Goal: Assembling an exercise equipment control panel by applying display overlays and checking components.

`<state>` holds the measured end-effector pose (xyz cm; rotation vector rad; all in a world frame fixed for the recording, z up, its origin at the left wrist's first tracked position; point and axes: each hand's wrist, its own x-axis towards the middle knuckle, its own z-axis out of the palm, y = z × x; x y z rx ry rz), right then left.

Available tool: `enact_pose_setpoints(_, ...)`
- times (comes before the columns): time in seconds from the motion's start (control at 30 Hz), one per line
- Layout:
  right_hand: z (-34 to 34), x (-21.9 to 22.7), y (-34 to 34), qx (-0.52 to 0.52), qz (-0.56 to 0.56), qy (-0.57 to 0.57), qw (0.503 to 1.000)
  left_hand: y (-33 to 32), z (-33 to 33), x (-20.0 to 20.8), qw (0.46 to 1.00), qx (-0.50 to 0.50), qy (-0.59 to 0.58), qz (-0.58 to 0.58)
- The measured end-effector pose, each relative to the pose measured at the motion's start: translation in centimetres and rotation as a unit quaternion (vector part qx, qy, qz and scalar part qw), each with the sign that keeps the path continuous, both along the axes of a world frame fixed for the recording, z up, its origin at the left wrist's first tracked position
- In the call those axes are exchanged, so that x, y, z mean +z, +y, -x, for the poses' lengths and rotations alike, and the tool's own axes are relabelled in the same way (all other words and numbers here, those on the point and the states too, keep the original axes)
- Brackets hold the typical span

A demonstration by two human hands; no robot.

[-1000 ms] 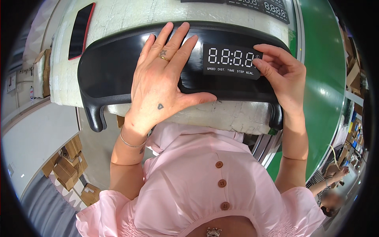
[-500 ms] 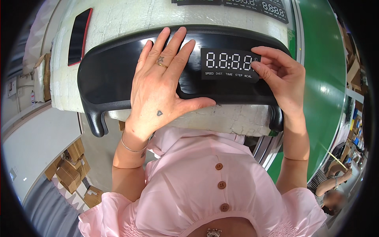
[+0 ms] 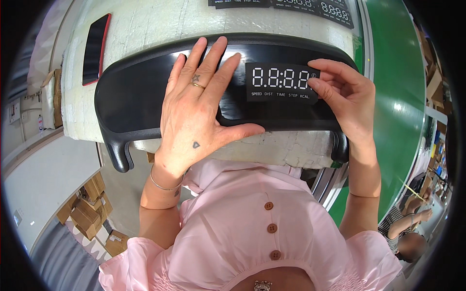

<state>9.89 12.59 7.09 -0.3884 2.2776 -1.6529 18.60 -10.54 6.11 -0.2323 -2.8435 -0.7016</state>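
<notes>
A glossy black console panel (image 3: 131,99) with a curved leg at each lower end lies across the padded work surface. My left hand (image 3: 194,102) rests flat on its middle, fingers spread and thumb stretched along the lower edge. Over the right part of the panel is a thin black display overlay (image 3: 279,83) printed with white digits and small lettering. My right hand (image 3: 347,89) pinches that overlay's right edge between thumb and forefinger. Whether the overlay touches the panel everywhere, I cannot tell.
Several similar display overlays (image 3: 335,15) lie at the far edge of the work surface (image 3: 145,29). A phone with a red edge (image 3: 96,51) is at the far left. Cardboard boxes (image 3: 87,216) stand at lower left. Another person (image 3: 405,228) sits at far right.
The view has shifted slightly, so the panel appears a little lower. Both hands keep the same hold, and the overlay stays in nearly the same place on the panel.
</notes>
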Motion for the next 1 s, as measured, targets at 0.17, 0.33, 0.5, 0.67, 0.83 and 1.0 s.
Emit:
enact_pose_setpoints(0.17,0.1,0.1,0.0,-0.001,0.004,-0.004,1.000,0.0,0.0,0.2,1.000,-0.004,-0.002,-0.004)
enact_pose_setpoints(0.33,-0.2,0.1,-0.3,-0.011,-0.003,-0.001,1.000,0.1,0.1,0.1,1.000,-0.008,0.001,-0.006)
enact_pose_setpoints(0.5,-0.7,-0.2,-0.9,-0.032,-0.007,0.054,0.998,0.1,0.1,0.1,1.000,-0.010,0.003,0.000)
enact_pose_setpoints(0.67,-0.9,-0.1,-1.2,-0.050,-0.044,0.100,0.993,0.2,0.2,0.1,1.000,-0.012,0.004,0.007)
enact_pose_setpoints(0.83,-1.1,0.3,-1.8,-0.060,-0.082,0.129,0.986,0.2,0.2,0.4,1.000,-0.011,-0.010,0.010)
enact_pose_setpoints(1.0,-1.2,0.4,-2.0,-0.068,-0.095,0.128,0.985,0.1,0.2,0.1,1.000,-0.013,-0.014,0.000)
